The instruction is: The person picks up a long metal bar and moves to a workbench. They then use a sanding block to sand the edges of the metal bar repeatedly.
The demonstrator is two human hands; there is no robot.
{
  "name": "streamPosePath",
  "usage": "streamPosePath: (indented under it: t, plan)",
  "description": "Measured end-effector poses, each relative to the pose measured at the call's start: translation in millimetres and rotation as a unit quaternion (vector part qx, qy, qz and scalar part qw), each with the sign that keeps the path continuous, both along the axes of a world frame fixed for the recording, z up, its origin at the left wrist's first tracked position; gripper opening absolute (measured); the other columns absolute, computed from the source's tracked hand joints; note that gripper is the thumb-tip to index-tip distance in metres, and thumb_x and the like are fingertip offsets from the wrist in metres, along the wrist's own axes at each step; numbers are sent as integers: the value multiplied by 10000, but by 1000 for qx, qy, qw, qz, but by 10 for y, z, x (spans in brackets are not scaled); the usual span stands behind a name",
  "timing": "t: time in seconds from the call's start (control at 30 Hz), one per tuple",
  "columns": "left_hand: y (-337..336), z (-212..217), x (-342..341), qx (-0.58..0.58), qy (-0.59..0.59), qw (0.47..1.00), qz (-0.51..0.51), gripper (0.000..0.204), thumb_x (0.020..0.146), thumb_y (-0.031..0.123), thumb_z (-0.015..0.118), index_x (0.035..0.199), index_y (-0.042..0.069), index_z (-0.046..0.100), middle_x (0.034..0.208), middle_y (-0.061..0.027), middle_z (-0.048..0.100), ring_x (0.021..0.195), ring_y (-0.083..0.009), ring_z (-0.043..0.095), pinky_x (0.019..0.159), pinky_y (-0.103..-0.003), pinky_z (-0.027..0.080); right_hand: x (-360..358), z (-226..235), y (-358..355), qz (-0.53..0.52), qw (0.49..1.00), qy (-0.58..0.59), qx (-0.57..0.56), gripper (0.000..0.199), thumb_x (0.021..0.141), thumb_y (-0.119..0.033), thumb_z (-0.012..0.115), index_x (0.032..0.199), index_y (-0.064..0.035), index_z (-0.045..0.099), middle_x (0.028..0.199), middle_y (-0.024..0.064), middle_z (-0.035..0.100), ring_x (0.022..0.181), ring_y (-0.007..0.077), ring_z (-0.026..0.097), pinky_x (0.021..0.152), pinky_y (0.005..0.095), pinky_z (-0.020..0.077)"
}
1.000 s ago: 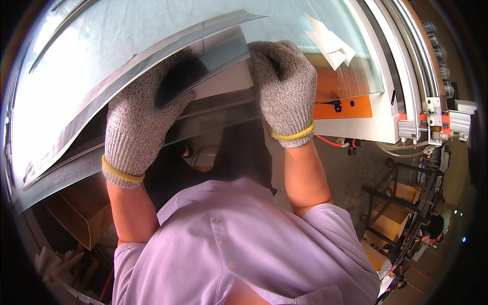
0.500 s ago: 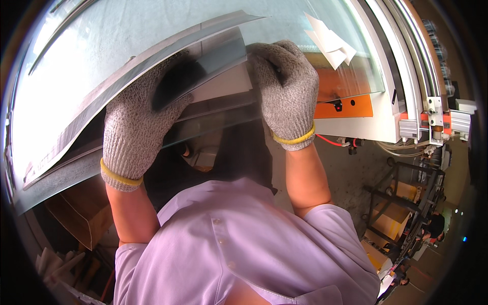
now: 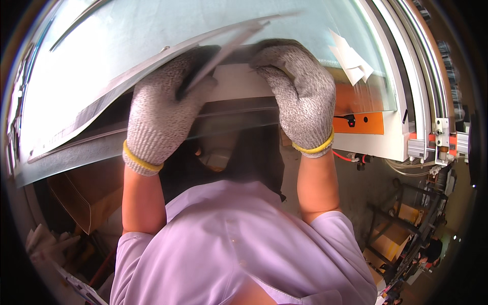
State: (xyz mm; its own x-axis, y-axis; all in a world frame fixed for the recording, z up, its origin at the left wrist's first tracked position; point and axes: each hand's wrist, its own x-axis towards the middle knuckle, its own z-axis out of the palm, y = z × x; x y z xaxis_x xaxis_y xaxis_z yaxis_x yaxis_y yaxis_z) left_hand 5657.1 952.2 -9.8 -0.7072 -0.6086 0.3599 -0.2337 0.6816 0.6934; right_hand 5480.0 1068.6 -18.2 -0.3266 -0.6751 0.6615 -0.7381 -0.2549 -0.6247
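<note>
Both my hands wear grey knitted gloves with yellow cuffs and dark palms. My left hand is closed, thumb against fingers, on a thin grey sheet that stands nearly edge-on and is blurred by motion. My right hand is to its right with curled fingers and thumb close together; what lies between them is hidden. Under and beyond my hands spreads a large glass pane. A long, curved grey sheet lies along its near left side, passing beside my left hand. A white surface shows between my hands.
Folded white paper rests on the glass at the right. Beyond it are an orange panel and a metal frame rail. A cardboard box stands at lower left; a dark rack with boxes is at lower right.
The thin sheet between my hands has turned from face-on to nearly edge-on, its free end swinging up and away. Both hands appear shifted slightly right in the picture.
</note>
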Motion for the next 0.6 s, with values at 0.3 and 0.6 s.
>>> streamPosePath:
  t: [0.3,0.6]
  plan:
    - [425,30,183,-285,21,957,-54,279,810,9,705,1087,-17,714,1059,-161,724,1001,-337,699,886,-415,559,63,88,-64,27,996,-45,70,116,952,-41,591,1033,23,644,935,173,695,817,310,703,747,367,552]
    - [596,-47,26,-198,-155,961,114,478,908,89,622,1381,54,560,1389,-180,574,1134,-373,619,975,-432,507,39,99,-178,35,992,-45,108,102,912,-35,597,981,32,632,894,174,682,773,297,698,695,392,551]
